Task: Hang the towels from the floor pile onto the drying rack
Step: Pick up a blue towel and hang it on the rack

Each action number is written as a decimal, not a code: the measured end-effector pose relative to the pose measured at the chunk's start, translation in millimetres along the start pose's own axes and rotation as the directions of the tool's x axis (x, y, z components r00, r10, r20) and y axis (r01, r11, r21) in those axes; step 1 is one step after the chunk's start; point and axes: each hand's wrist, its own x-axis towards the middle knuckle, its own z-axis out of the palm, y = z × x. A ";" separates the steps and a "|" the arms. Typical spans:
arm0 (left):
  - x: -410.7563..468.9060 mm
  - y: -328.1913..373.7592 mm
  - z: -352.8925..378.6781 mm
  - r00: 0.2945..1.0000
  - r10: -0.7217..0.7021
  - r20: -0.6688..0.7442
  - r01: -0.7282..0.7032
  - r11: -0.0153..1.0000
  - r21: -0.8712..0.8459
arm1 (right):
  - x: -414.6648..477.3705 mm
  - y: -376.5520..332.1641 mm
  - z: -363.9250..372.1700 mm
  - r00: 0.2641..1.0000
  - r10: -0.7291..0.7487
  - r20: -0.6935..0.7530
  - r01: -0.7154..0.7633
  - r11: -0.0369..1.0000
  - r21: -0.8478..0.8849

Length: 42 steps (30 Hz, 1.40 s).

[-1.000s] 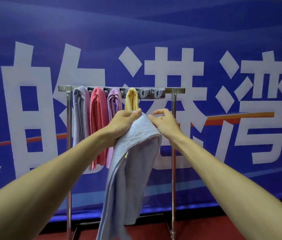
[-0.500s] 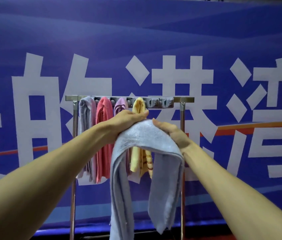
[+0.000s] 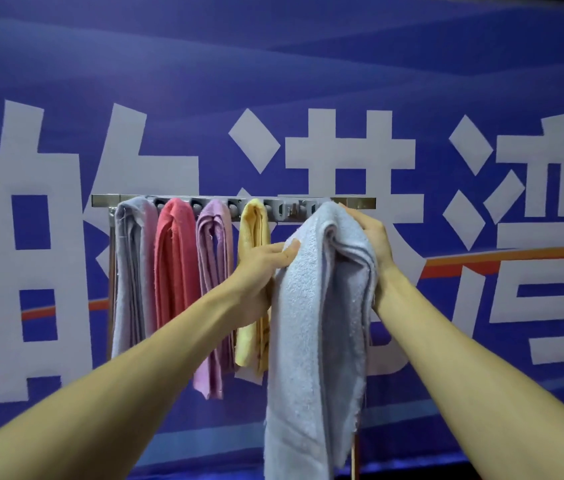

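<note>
A pale blue towel (image 3: 315, 323) hangs folded between my two hands, its top fold raised to the right end of the drying rack's metal bar (image 3: 103, 201). My left hand (image 3: 263, 268) grips the towel's left side with the thumb on top. My right hand (image 3: 374, 240) holds the right side of the fold up near the bar. Several towels hang from the bar: a grey-lilac one (image 3: 131, 271), a red one (image 3: 174, 258), a purple one (image 3: 213, 271) and a yellow one (image 3: 254, 226). The floor pile is out of view.
A large blue banner (image 3: 273, 81) with white characters fills the wall behind the rack. Grey pegs (image 3: 278, 210) line the bar between the towels. The rack's left post (image 3: 111, 278) shows beside the grey-lilac towel; its right post is mostly hidden by the blue towel.
Both hands have carried the blue towel up and to the right, from in front of the yellow towel to the bar's right end. The view has closed in on the rack.
</note>
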 end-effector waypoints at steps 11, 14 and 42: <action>94.5 12.0 -2.2 0.963 0.078 -0.257 -0.082 0.997 -0.004 | 75.5 7.8 -29.9 0.984 -0.037 -0.176 0.045 0.998 0.042; 124.2 18.2 -17.3 0.917 0.120 -0.381 -0.125 0.992 0.011 | 103.8 9.6 -26.6 0.971 -0.046 -0.235 0.050 0.999 0.015; 191.5 -71.1 -78.2 0.892 0.333 -0.305 -0.051 0.746 0.664 | 162.6 86.1 -50.9 0.947 -0.117 -0.300 -0.107 0.763 -0.637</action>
